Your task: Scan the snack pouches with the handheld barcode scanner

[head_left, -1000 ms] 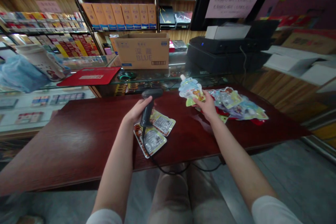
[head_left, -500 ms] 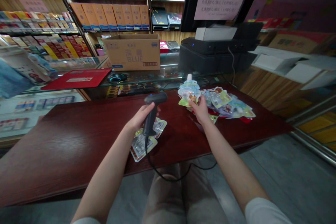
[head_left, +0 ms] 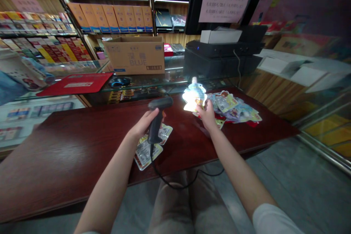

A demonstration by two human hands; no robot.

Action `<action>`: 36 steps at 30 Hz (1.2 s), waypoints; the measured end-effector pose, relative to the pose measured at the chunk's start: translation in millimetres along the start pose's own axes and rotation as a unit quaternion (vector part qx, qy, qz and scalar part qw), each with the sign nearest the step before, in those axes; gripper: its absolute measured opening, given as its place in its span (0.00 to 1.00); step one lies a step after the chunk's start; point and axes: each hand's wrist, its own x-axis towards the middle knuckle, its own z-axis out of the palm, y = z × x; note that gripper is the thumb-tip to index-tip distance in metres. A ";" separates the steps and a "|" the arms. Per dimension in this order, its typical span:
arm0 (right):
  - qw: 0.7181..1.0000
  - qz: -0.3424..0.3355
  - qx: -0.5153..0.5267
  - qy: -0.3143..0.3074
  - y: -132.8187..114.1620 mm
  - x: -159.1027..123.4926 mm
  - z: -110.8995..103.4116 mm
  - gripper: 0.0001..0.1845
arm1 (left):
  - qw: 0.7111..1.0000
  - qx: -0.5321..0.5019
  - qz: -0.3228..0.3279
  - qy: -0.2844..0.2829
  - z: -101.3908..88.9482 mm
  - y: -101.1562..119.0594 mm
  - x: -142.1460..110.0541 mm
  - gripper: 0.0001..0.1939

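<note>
My left hand is wrapped round the grip of a black barcode scanner, whose head points right toward a spouted pouch. That pouch is pinched upright at its lower right edge by my right hand. Bright light washes out much of its front; the pale spout is on top. Beneath the scanner lie flat packets with silvery printed backs, partly hidden by it and my hand. A heap of similar shiny pouches rests on the table just right of my right hand.
The scanner's black cable hangs over the front edge of the dark red table. Behind it, a glass counter carries a cardboard box, a mouse, a red mat and black equipment. White boxes stand at right.
The pouch has turned more upright and its front is now brightly lit. The scanner's head has swung up to point at it. The whole view has shifted slightly.
</note>
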 end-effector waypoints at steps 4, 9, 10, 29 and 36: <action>0.994 -0.038 0.065 0.082 -6.9 -4.7 -20.9 0.33 | 1.000 0.006 0.003 0.030 -4.4 5.2 0.2 0.36; 0.982 -0.077 -0.015 0.172 -9.2 2.6 -85.0 0.37 | 0.996 0.009 0.004 0.088 -7.6 12.3 1.2 0.38; 0.980 -0.070 -0.033 0.184 -4.7 8.3 -98.6 0.36 | 0.995 0.010 0.002 0.098 -8.8 13.3 1.2 0.37; 0.927 0.058 -0.363 0.068 24.9 47.7 -123.2 0.27 | 0.985 -0.080 -0.075 0.134 -36.1 21.2 -4.3 0.17; 0.888 -0.010 -0.459 0.031 -1.4 35.4 -107.5 0.31 | 0.985 -0.081 -0.068 0.137 -36.1 21.7 -4.9 0.18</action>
